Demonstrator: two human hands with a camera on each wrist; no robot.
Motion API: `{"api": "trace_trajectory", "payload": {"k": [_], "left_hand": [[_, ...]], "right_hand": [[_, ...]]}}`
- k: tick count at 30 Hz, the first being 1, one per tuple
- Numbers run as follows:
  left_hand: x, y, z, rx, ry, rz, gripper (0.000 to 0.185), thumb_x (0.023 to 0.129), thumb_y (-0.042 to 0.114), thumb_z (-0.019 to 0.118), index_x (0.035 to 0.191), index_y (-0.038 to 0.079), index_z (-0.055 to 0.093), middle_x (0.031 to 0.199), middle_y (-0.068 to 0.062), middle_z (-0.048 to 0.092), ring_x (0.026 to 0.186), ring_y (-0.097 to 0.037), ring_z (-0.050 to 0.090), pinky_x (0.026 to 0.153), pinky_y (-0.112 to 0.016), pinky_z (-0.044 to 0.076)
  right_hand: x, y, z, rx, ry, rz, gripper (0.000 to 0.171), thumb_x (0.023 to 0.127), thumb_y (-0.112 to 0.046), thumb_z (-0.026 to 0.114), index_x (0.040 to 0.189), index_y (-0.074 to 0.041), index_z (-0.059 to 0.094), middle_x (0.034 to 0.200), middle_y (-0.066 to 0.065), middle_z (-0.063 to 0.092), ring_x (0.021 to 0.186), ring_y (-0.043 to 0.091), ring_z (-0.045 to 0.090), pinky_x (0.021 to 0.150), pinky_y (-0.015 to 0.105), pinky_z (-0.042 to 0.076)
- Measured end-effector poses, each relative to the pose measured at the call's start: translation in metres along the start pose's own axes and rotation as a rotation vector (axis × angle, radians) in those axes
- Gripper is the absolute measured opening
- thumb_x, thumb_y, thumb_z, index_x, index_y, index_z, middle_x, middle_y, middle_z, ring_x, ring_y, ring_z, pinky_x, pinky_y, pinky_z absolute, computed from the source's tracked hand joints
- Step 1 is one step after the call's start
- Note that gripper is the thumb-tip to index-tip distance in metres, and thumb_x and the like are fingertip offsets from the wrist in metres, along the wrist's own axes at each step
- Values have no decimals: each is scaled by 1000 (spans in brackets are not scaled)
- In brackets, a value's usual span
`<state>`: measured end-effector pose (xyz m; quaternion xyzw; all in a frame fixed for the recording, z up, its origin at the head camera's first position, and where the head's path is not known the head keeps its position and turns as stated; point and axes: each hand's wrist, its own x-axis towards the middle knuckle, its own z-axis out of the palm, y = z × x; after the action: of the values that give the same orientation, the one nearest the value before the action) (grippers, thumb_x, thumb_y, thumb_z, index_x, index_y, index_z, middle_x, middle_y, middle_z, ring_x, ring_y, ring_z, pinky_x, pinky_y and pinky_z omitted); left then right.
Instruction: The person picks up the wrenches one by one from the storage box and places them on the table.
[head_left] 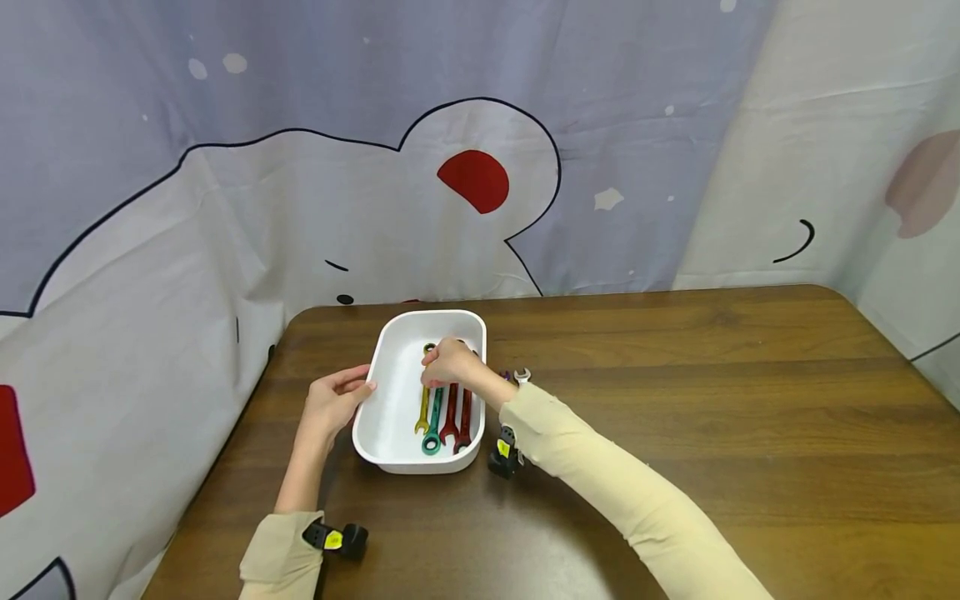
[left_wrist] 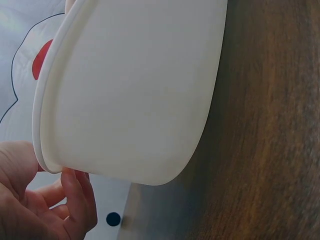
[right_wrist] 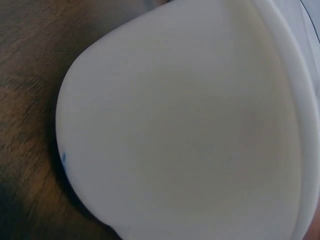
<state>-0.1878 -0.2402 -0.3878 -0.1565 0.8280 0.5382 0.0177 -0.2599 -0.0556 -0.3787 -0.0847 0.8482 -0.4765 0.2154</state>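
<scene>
- Four wrenches lie side by side in the white tray [head_left: 390,417]: a yellow wrench [head_left: 423,410], a teal wrench [head_left: 432,429], and two red wrenches [head_left: 457,417]; the right hand [head_left: 448,362] covers their far ends, so what its curled fingers pinch cannot be made out.
- Just right of the tray, a silver wrench head [head_left: 522,375] shows past the right wrist; the rest of it is hidden by the sleeve [head_left: 600,475].
- Left hand [head_left: 333,404] rests against the tray's left rim, fingers relaxed and fairly straight, thumb touching the edge.
- Dark brown wooden surface [head_left: 712,392] carries the tray near its left end; behind it hangs a pale cloth backdrop [head_left: 300,183] with a cartoon outline and red patches.
- Only the head view shows the wrenches and both hands together.
- Left wrist view shows the tray's outer wall [left_wrist: 135,95] close up, with fingertips [left_wrist: 75,195] beside its rim.
- Right wrist view is filled by the tray's blurred white wall [right_wrist: 185,125]; no hand shows there.
</scene>
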Motion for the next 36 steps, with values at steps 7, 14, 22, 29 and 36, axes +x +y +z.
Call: {"api": "trace_trajectory", "payload": {"k": [7,14,22,29,36], "left_hand": [[1,0,0,3,3,-2,41,92,15,64,131,3,58,118,-19,64,96,-19,62,70,-23,52],[1,0,0,2,0,1,42,92,15,64,131,3,57,117,-19,64,95,-18,62,68,-21,51],[-2,1,-1,-4,-2,8,42,92,15,65,131,2,58,117,-19,65,89,-12,61,66,-19,49],[-1,2,-1,-9,-3,8,42,92,15,64,131,2,58,115,-18,65,85,-9,61,64,-20,50],[-2,2,-1,0,-5,7,42,92,15,64,131,2,57,117,-19,64,90,-13,61,66,-20,50]], "right_hand": [[-3,-1,1,-69,24,-24,27,77,-1,68,103,3,68,67,6,65,59,12,59,66,25,55],[-1,-2,3,-143,53,-12,26,78,-4,70,104,0,68,58,-3,58,61,14,63,55,17,43],[1,-2,8,-261,99,-43,24,76,-5,69,100,-3,70,92,9,72,68,12,56,58,20,41],[1,-3,15,-318,121,-59,27,76,-6,72,103,-3,71,108,9,71,80,17,60,64,21,43],[2,-1,24,-371,186,-85,29,76,-3,70,104,-2,71,107,10,71,87,23,64,70,28,50]]}}
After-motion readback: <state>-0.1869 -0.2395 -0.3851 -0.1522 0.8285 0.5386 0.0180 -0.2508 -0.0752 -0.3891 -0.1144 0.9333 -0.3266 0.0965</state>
